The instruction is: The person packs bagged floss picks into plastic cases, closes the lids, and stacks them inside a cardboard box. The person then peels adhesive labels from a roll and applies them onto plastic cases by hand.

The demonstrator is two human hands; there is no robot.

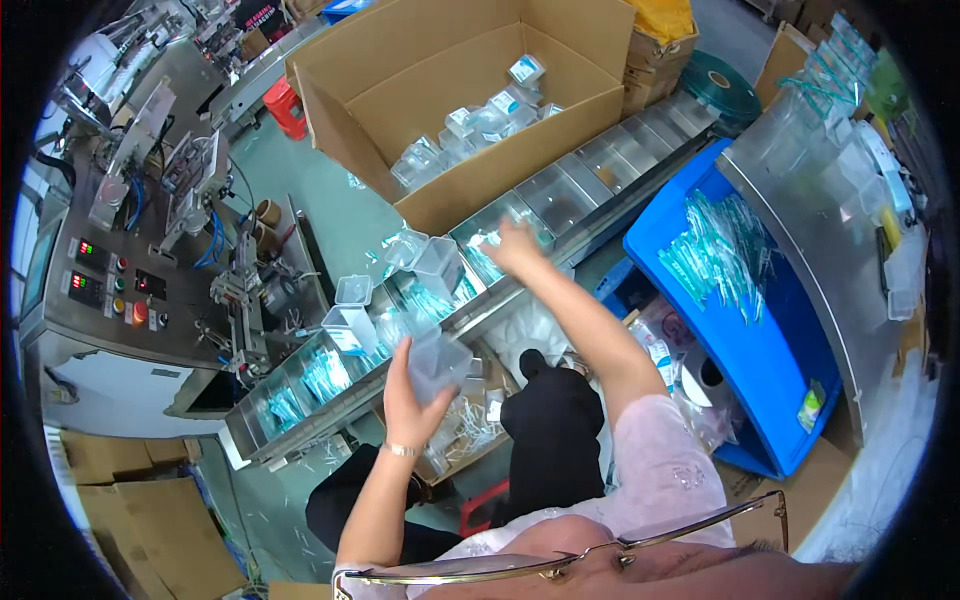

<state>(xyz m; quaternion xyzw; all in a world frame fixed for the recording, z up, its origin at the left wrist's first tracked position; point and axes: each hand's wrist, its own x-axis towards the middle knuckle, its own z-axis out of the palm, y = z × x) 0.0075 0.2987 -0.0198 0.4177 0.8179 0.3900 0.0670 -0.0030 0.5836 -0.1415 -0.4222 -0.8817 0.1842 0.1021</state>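
Observation:
My left hand (407, 403) is closed around a clear plastic box (437, 366), with the thumb on its near side. Farther right, my right hand (514, 248) reaches over a metal compartment of the long divided trough (553, 198). Its fingers look apart, though slightly blurred, close to small white and teal pieces (484, 254). More clear boxes (437, 262) stand on the trough between my hands. Thin teal-and-white sticks (326, 374) lie in the compartments at the left end. Exactly what kind of sticks they are, I cannot tell.
Behind the trough stands a large open cardboard box (440, 75) with several filled clear boxes inside. A tilted blue bin (790, 375) at right holds a heap of teal sticks (715, 250). A machine with a control panel (120, 285) stands at left. A red container (286, 110) is farther back.

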